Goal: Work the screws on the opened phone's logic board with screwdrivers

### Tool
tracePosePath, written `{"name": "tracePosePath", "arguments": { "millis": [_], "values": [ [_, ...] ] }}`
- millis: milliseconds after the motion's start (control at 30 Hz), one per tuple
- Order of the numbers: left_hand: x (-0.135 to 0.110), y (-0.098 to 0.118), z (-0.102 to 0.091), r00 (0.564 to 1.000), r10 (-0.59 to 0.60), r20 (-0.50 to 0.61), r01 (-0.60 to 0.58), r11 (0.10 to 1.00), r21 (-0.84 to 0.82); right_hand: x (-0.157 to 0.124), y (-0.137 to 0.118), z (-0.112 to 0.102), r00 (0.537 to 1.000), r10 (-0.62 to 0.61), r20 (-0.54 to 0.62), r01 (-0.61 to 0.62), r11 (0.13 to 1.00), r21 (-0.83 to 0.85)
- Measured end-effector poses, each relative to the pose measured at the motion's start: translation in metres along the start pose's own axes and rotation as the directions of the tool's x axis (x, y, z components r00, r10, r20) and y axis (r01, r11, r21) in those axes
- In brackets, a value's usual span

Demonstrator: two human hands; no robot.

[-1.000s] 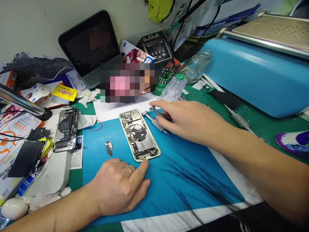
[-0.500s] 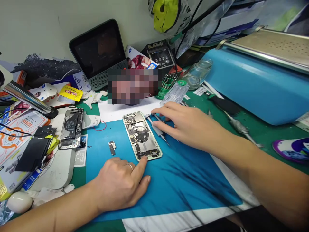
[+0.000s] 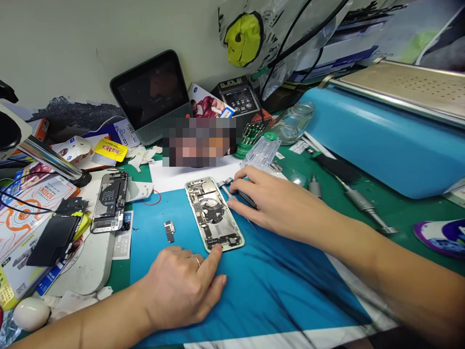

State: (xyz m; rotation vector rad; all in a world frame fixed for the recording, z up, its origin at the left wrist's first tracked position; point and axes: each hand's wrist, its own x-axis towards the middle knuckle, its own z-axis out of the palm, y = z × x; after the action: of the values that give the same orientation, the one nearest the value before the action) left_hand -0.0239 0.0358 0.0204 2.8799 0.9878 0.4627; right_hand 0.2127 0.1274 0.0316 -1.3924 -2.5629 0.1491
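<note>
An opened phone housing (image 3: 218,213) with bare inner parts lies on the blue mat (image 3: 276,281). My left hand (image 3: 185,286) touches its bottom edge with the index fingertip; the thumb is held apart and the other fingers are curled. Beside the phone's right edge, my right hand (image 3: 265,198) reaches over some slim screwdrivers, thumb and fingers parted around them. One dark screwdriver (image 3: 248,199) shows in the gap; the thumb partly covers a grey screwdriver (image 3: 228,192). A small metal-and-black phone part (image 3: 169,231) lies left of the phone.
Another opened phone (image 3: 109,201) rests at left on a white base, near a lamp post (image 3: 54,160). A green bit holder (image 3: 250,138), a glass jar (image 3: 298,121) and a black-handled tool (image 3: 334,167) stand or lie behind. A blue machine (image 3: 378,150) fills the right.
My right hand has come down closer over the screwdrivers, its thumb now covering part of the grey one. My left fingertip stays at the phone's bottom edge. The view has tilted up slightly.
</note>
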Motion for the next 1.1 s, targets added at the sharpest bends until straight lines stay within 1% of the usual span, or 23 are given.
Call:
{"name": "tracePosePath", "arguments": {
  "millis": [200,367,467,633,800,1100],
  "values": [
    [0.0005,-0.0011,0.0013,1.000,0.012,0.014,-0.011,1.000,-0.015,-0.0011,-0.0018,-0.0003,0.996,0.056,0.067,-0.056,0.998,-0.013],
    [0.0013,-0.0011,0.0003,1.000,0.014,0.012,-0.014,1.000,-0.004,-0.0005,-0.0036,0.0023,0.995,0.091,0.028,-0.091,0.996,-0.012],
    [0.0016,-0.0015,-0.0002,1.000,0.012,0.010,-0.012,1.000,0.002,0.0000,-0.0044,0.0035,0.993,0.113,0.024,-0.112,0.994,-0.007],
    [0.0016,-0.0018,-0.0003,1.000,0.014,0.008,-0.014,1.000,-0.001,0.0004,-0.0025,0.0043,0.992,0.115,0.056,-0.116,0.993,0.026],
    [0.0020,-0.0018,-0.0003,1.000,0.015,0.019,-0.015,1.000,-0.014,0.0007,-0.0015,0.0014,0.981,0.170,0.089,-0.178,0.980,0.086],
    [0.0013,-0.0018,0.0003,1.000,0.016,0.007,-0.016,1.000,0.003,0.0034,-0.0047,-0.0034,0.958,0.239,0.162,-0.258,0.959,0.114]
  ]
}}
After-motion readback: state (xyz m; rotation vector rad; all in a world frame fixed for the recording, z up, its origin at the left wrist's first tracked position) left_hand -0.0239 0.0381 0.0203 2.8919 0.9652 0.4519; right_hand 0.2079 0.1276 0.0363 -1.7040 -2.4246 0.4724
